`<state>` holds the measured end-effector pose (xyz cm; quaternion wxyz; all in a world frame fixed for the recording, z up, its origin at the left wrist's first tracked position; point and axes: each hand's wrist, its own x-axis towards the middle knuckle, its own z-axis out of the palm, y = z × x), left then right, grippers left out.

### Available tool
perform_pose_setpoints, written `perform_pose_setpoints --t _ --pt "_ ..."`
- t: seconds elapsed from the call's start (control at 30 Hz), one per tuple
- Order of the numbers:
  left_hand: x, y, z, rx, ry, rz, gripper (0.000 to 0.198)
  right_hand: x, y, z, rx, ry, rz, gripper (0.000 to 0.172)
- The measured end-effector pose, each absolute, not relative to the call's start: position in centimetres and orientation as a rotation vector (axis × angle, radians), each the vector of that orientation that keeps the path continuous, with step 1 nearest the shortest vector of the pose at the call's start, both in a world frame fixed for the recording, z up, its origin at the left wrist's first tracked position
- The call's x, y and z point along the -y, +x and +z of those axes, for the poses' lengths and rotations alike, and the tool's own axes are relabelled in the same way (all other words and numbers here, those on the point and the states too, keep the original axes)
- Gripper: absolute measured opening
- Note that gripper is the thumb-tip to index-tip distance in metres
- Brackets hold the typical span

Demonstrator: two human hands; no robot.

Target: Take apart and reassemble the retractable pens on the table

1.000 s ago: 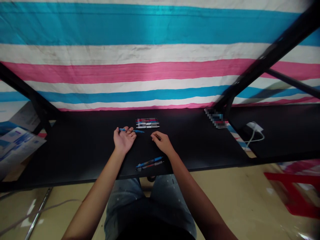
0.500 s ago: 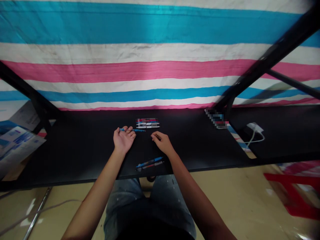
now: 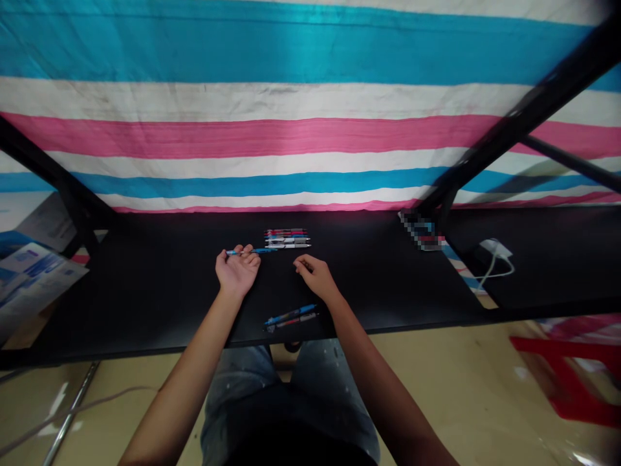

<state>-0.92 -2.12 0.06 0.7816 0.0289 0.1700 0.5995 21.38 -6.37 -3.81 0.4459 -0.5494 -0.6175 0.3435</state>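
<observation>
Head view, and nearest us two pens lie side by side by the front edge of the black bench; just past them, the right hand, fingers curled together, its inside hidden; across from it, the left hand, palm up, grip clamped on a light-blue pen running across the fingers; its tip points toward a row of pens; behind, striped sheeting
</observation>
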Motion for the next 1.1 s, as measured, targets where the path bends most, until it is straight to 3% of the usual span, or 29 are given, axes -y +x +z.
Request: perform_pose_setpoints --t 0.93,1.1 --pt "2.36 -0.65 0.43 -0.408 0.102 1.230 0.032 6.38 21.35 -3.81 1.525 -1.361 0.859 0.020" --pt "2.56 -0.46 0.85 -0.416 0.125 1.137 0.038 6.50 21.27 -3.36 1.525 -1.357 0.862 0.020"
